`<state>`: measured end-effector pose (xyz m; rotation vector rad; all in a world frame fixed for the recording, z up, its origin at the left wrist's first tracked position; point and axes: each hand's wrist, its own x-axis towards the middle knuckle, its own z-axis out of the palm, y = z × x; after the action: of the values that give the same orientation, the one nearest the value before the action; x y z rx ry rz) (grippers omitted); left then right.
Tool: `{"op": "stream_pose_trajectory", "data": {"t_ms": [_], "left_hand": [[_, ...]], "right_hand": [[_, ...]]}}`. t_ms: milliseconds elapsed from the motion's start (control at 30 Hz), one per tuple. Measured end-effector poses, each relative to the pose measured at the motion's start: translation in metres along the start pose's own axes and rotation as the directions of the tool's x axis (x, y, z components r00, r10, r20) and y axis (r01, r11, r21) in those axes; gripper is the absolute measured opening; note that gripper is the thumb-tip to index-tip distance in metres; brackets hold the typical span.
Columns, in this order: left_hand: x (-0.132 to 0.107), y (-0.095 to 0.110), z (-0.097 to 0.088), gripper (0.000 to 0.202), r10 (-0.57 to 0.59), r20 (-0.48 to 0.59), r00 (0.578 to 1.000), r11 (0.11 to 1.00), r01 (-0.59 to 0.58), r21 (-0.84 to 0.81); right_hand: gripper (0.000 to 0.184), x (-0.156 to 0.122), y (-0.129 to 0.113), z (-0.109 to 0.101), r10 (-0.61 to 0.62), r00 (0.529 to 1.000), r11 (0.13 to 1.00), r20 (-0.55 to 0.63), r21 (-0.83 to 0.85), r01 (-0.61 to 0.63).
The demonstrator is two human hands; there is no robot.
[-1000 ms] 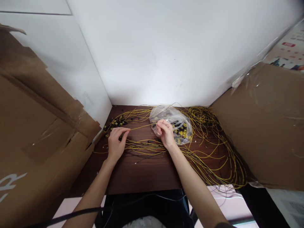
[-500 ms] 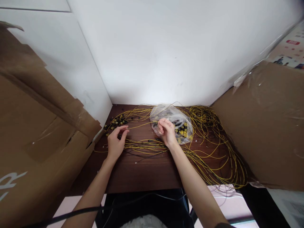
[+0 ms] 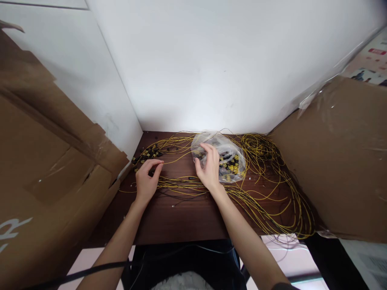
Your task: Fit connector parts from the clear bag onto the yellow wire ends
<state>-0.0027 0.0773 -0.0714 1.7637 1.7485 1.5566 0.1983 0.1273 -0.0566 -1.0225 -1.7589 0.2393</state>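
Thumb and forefinger of my left hand (image 3: 146, 178) pinch the end of a thin yellow wire (image 3: 178, 158), which runs right toward the plastic bag. My right hand (image 3: 209, 166) has its fingers apart in front of the clear plastic bag (image 3: 198, 141) and holds nothing I can see. Inside the bag lie several small yellow and black parts (image 3: 232, 166). Beyond my left hand sits a cluster of black and yellow connectors (image 3: 152, 152) at the wire ends. Below both hands, a bundle of yellow and black wires (image 3: 181, 184) stretches across the brown table.
A tangled coil of yellow wire (image 3: 256, 146) lies at the back right, with loose strands curving to the front edge. Cardboard boxes stand on the left (image 3: 54, 161) and right (image 3: 338, 161). A white wall (image 3: 205, 72) closes off the back of the brown table (image 3: 187, 225).
My right hand has opened from a closed pinch and moved slightly left. The yellow wire has slackened into a curve, while my left hand keeps its pinch almost in place.
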Motion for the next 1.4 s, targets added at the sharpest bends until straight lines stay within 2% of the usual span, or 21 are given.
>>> {"op": "stream_pose_trajectory", "data": {"t_ms": [67,200,333,433,567,667,833,1067,1200,1300,1400], "left_hand": [[0.000,0.001,0.000,0.015,0.017,0.001,1.000,1.000,-0.017,0.003],[-0.001,0.003,-0.001,0.016,0.049,0.007,0.999,0.998,-0.049,0.039],[-0.001,0.005,-0.002,0.015,0.132,0.010,0.991,0.988,-0.132,0.075],[-0.002,0.007,-0.001,0.015,0.189,0.061,0.980,0.979,-0.193,0.065],[-0.003,0.007,-0.001,0.014,0.196,0.119,0.973,0.980,-0.200,0.016],[-0.004,0.008,0.000,0.014,0.168,0.152,0.974,0.986,-0.164,-0.036],[-0.008,0.010,0.002,0.026,0.016,0.180,0.983,0.982,0.019,-0.188],[-0.009,0.008,0.005,0.037,-0.092,0.234,0.968,0.945,0.159,-0.285],[-0.009,0.005,0.007,0.032,-0.060,0.276,0.959,0.951,0.138,-0.275],[-0.008,0.003,0.008,0.025,-0.014,0.310,0.951,0.974,0.083,-0.209],[-0.008,0.004,0.007,0.020,0.012,0.329,0.944,0.987,0.043,-0.158]], "right_hand": [[0.045,-0.003,-0.005,-0.001,-0.092,0.996,0.995,-0.010,-0.029,0.092],[0.040,-0.009,-0.012,0.001,-0.213,0.974,0.977,0.079,-0.013,0.215],[0.031,-0.012,-0.014,0.007,-0.253,0.944,0.966,0.214,0.113,0.234],[0.022,-0.012,-0.014,0.012,-0.249,0.930,0.962,0.271,0.180,0.205],[0.020,-0.015,-0.014,0.017,-0.216,0.903,0.957,0.372,0.266,0.119],[0.018,-0.017,-0.015,0.021,-0.145,0.896,0.944,0.419,0.331,-0.003],[0.015,-0.018,-0.021,0.026,-0.012,0.906,0.908,0.423,0.384,-0.167],[0.014,-0.016,-0.025,0.025,0.006,0.904,0.859,0.428,0.460,-0.224],[0.010,-0.014,-0.022,0.025,0.077,0.913,0.830,0.400,0.481,-0.281],[0.009,-0.012,-0.018,0.025,0.172,0.899,0.725,0.402,0.567,-0.392],[0.012,-0.010,-0.017,0.024,0.276,0.846,0.539,0.456,0.656,-0.529]]}}
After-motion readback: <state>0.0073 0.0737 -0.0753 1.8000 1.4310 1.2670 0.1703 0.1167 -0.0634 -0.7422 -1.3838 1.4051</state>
